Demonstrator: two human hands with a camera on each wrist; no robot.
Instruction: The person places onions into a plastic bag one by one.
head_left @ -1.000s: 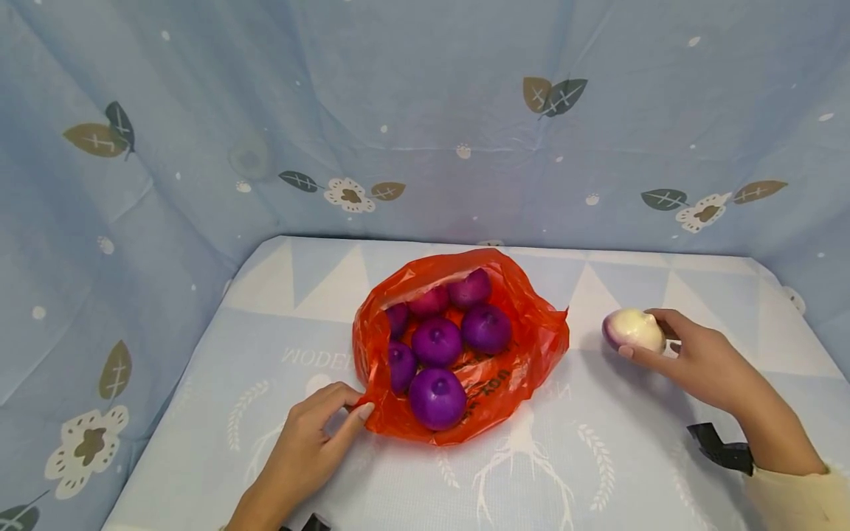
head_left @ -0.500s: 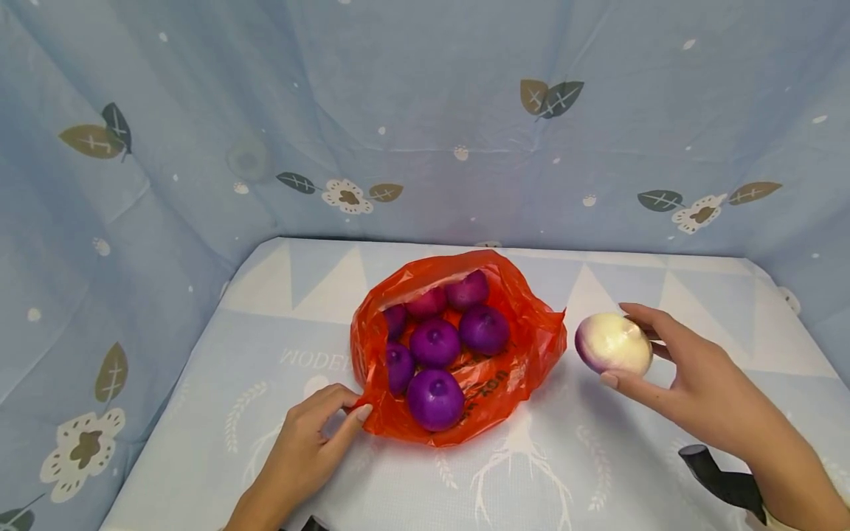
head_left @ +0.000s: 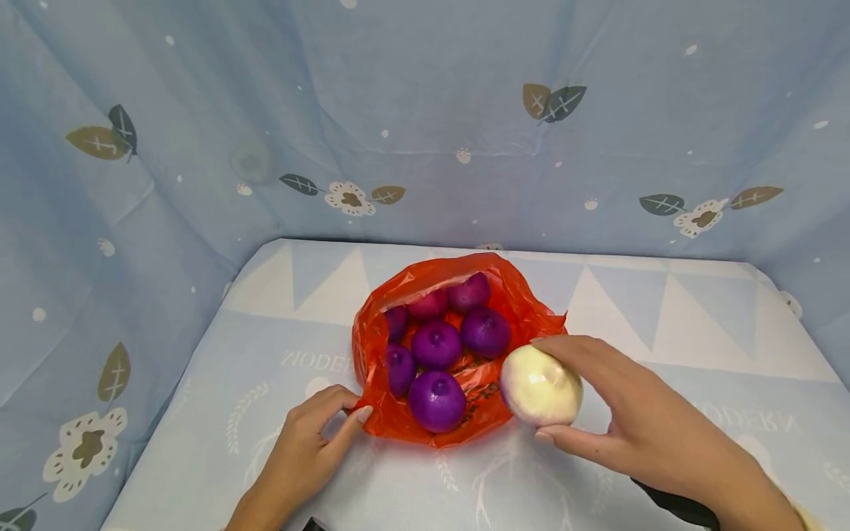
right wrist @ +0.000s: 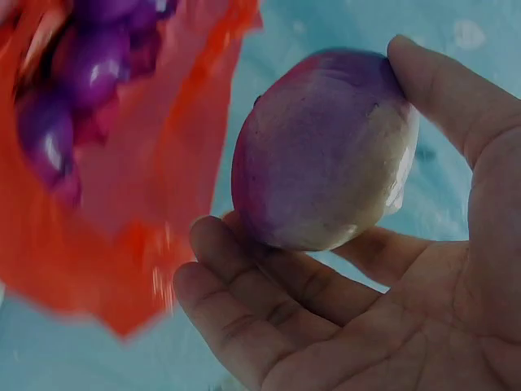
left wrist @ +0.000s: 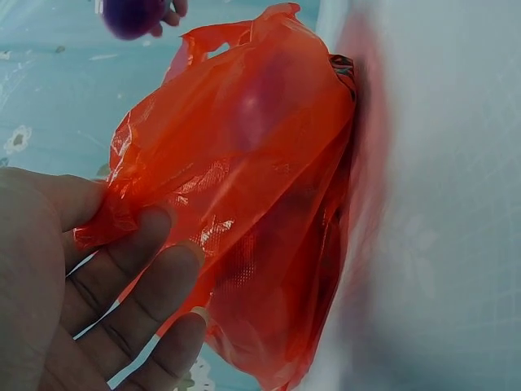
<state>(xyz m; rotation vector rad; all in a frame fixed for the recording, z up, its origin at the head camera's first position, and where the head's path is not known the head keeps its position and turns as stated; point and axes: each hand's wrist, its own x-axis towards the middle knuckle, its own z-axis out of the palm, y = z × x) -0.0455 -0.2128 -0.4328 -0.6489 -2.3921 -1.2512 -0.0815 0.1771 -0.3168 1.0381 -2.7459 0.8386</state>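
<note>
A red plastic bag (head_left: pixel 524 291) lies open on the table with several glossy purple onions (head_left: pixel 436 344) inside. At its near left edge, my left hand (head_left: pixel 302 450) pinches the rim between thumb and index finger; in the left wrist view the plastic (left wrist: pixel 236 179) stretches away from that pinch. My right hand (head_left: pixel 637 413) holds a purple-and-white onion (head_left: pixel 541 385) between thumb and fingers, above the table and in front of the bag's right side. The right wrist view shows this onion (right wrist: pixel 326 151) beside the bag's rim, its purple side toward the bag.
The table is covered with a pale blue and white patterned cloth (head_left: pixel 265 354). A blue curtain (head_left: pixel 425 110) with leaf and flower prints hangs behind it and along both sides. Dark straps show at the wrists.
My right hand has lifted the onion off the right part of the table and carried it left to the bag's right side. My left hand keeps its pinch on the rim.
</note>
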